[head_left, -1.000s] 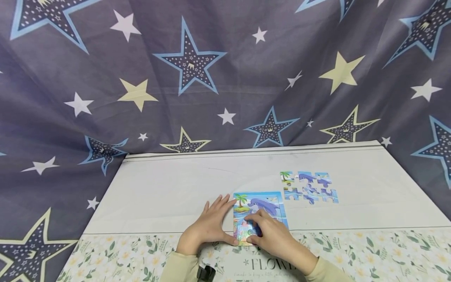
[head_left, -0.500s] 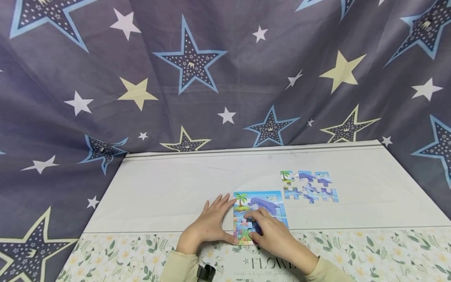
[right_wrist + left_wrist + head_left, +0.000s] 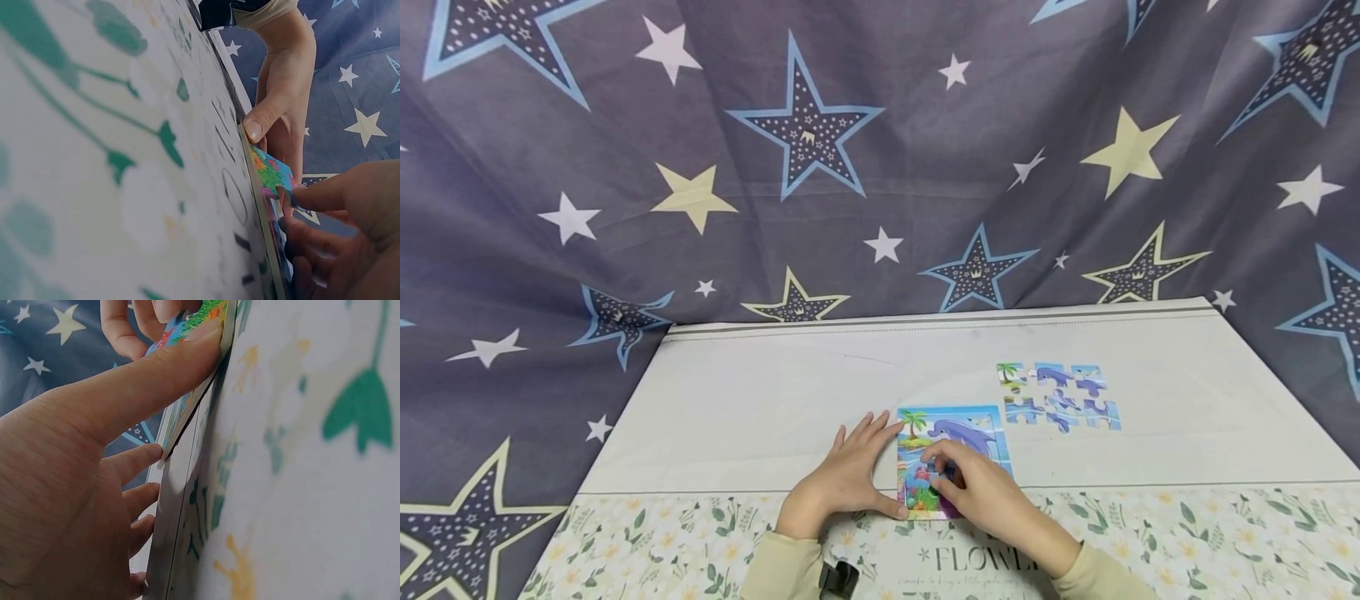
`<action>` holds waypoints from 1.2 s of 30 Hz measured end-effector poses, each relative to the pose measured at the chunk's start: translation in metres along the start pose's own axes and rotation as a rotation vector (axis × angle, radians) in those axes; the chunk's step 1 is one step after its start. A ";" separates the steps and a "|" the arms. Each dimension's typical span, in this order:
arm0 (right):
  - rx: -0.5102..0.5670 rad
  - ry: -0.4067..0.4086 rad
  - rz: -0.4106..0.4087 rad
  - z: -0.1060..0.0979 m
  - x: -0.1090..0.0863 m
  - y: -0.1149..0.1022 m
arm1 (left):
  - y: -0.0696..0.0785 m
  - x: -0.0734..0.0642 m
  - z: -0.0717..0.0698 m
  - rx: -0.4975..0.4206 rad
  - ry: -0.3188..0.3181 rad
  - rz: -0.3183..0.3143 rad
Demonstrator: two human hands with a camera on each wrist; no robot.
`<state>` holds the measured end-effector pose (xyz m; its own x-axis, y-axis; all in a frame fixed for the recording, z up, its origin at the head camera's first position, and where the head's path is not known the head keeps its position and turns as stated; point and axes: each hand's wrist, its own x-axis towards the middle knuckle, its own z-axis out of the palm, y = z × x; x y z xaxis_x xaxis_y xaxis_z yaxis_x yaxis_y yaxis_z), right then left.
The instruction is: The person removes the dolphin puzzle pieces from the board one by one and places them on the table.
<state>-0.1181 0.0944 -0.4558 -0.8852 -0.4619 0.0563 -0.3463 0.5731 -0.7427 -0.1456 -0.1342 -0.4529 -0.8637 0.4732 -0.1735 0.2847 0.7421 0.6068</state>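
A square dolphin puzzle board [image 3: 951, 410] lies flat at the front of the table, its picture showing a palm tree and a purple dolphin. My left hand [image 3: 844, 481] rests along its left side with spread, fairly straight fingers; the thumb presses the lower-left corner, and in the left wrist view the left hand [image 3: 81, 456] has its fingertips at the board's edge. With thumb and index finger, my right hand [image 3: 981, 492] pinches a puzzle piece [image 3: 273, 174] with green plants and blue water, low at the board's lower left. The right hand covers the board's lower-right part.
To the board's upper right, several loose puzzle pieces [image 3: 1060, 398] lie in rows on the white tabletop [image 3: 790, 400]. A floral mat [image 3: 685, 542] covers the near part. Behind the table hangs a dark star-patterned curtain [image 3: 880, 167].
The pinched puzzle piece was tilted and catching glare; now it lies lower and flatter at the board's lower left. My right hand's fingers shifted slightly; the left hand stayed put.
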 end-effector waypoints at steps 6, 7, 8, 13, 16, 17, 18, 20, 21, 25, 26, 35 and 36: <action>0.065 -0.029 0.000 -0.001 0.002 0.003 | -0.001 0.000 0.000 -0.001 0.003 0.001; 0.075 -0.032 0.001 -0.001 0.002 0.003 | -0.001 0.000 0.000 0.000 0.002 0.001; 0.084 -0.035 0.002 -0.001 0.001 0.004 | -0.001 0.000 0.000 0.001 0.001 0.001; 0.117 -0.037 0.009 -0.002 0.001 0.004 | -0.003 0.000 0.001 -0.004 -0.002 0.003; 0.145 -0.034 0.002 -0.003 0.001 0.005 | -0.003 0.000 0.001 -0.007 -0.001 0.002; 0.156 -0.032 -0.002 -0.004 0.001 0.005 | -0.003 0.000 0.001 -0.008 0.000 0.002; 0.166 -0.030 -0.006 -0.004 0.002 0.005 | -0.003 0.000 0.001 -0.009 0.000 0.002; 0.185 -0.026 -0.013 -0.006 0.002 0.005 | -0.003 0.000 0.001 -0.007 0.001 0.003; 0.188 -0.025 -0.015 -0.007 0.002 0.005 | -0.003 0.001 0.001 -0.007 0.002 0.003; 0.195 -0.031 -0.019 -0.013 0.003 0.005 | -0.002 0.000 0.001 -0.008 0.004 0.003; 0.196 -0.036 -0.018 -0.015 0.003 0.005 | -0.002 0.000 0.001 -0.009 0.006 0.004; 0.179 -0.084 -0.051 -0.038 0.002 0.010 | -0.003 0.001 0.001 -0.009 -0.001 0.006; 0.176 -0.087 -0.053 -0.041 0.002 0.011 | -0.003 0.001 0.001 -0.009 -0.002 0.007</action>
<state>-0.1365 0.1273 -0.4371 -0.8344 -0.5492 0.0459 -0.3248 0.4227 -0.8461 -0.1468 -0.1353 -0.4553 -0.8612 0.4788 -0.1707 0.2866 0.7346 0.6150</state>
